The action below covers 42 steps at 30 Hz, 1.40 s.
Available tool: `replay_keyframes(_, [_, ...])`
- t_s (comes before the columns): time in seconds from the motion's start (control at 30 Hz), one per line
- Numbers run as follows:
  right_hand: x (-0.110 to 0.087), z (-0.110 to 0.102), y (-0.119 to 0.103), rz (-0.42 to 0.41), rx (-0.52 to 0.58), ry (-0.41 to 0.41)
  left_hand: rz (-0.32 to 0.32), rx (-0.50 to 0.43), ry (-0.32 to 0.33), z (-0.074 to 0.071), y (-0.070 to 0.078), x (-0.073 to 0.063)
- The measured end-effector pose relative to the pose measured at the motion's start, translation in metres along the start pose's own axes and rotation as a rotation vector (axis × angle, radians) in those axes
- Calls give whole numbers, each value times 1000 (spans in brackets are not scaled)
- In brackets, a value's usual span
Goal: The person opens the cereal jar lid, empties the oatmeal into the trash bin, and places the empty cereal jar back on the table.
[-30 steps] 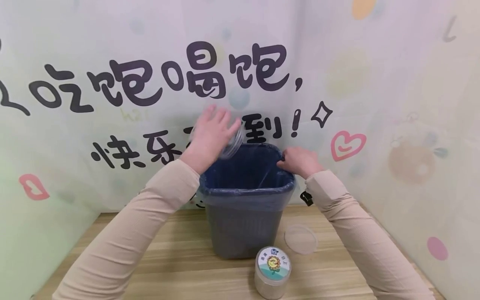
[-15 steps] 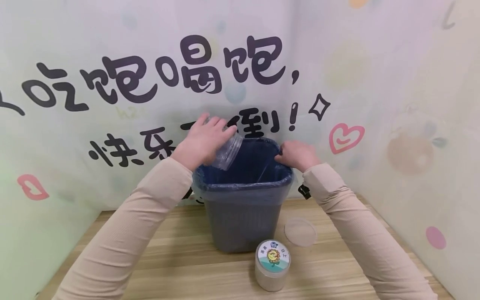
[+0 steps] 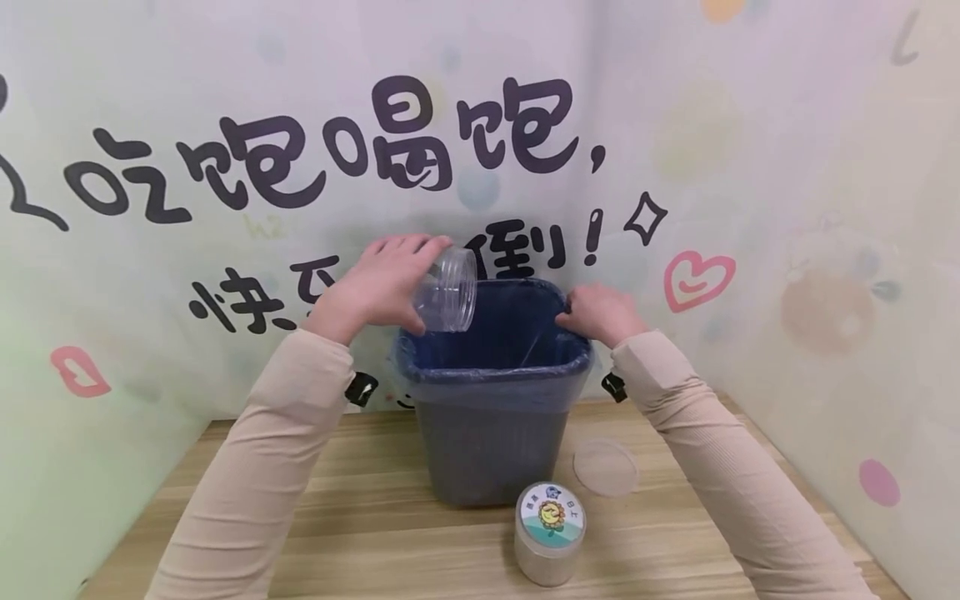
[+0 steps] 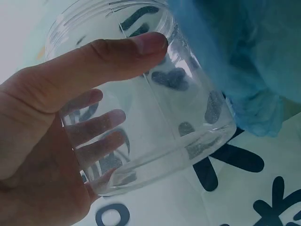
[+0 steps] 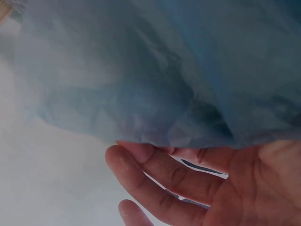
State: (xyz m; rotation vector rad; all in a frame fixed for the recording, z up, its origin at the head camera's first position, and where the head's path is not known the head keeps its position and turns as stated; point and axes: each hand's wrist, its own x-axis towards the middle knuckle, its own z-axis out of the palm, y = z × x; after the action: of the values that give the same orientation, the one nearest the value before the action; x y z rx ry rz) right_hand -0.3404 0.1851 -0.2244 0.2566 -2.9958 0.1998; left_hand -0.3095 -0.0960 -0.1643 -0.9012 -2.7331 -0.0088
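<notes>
My left hand (image 3: 378, 279) holds a clear plastic jar (image 3: 453, 292), lidless and tipped on its side, its mouth toward the right above the left rim of a dark blue trash bin (image 3: 491, 450). In the left wrist view the thumb lies across the jar (image 4: 157, 117), other fingers showing through its wall from behind; nothing shows inside. On the bin's right rim, my right hand (image 3: 603, 312) grips the edge. The right wrist view has its fingers (image 5: 169, 174) beneath the folded-over bag liner (image 5: 117, 94), the thumb hidden.
In front of the bin stands a second jar (image 3: 551, 537), capped with a sunflower label. A clear round lid (image 3: 606, 467) lies on the wooden table (image 3: 360, 517) to the bin's right. A printed cloth backdrop (image 3: 187, 75) rises close behind and at both sides.
My left hand has moved down and slightly left, turning the jar so its mouth points more sideways. The right hand stays on the bin's rim.
</notes>
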Motion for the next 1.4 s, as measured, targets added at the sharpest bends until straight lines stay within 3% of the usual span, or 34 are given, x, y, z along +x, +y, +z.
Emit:
replay_keyframes(0.2, [-2, 0, 1, -1, 2, -10, -20, -139, 76, 1, -20, -10])
replay_keyframes(0.4, [-2, 0, 1, -5, 0, -7, -18, -326, 146, 8, -41, -29])
replay_keyframes(0.6, [-3, 1, 1, -5, 10, -8, -58, -558, 250, 23, -58, -52])
replay_keyframes(0.77, [-3, 2, 0, -5, 15, -10, -121, -662, 293, 41, -70, -74])
replay_keyframes(0.9, [-3, 3, -1, -4, 22, -2, -183, -700, 294, 63, -78, -92])
replay_keyframes(1.13, [-2, 5, -1, -6, 19, 1, -253, -816, 284, 118, -82, -114])
replay_keyframes(1.4, [0, 5, 0, -3, 24, 8, -294, -944, 264, 183, -81, -123])
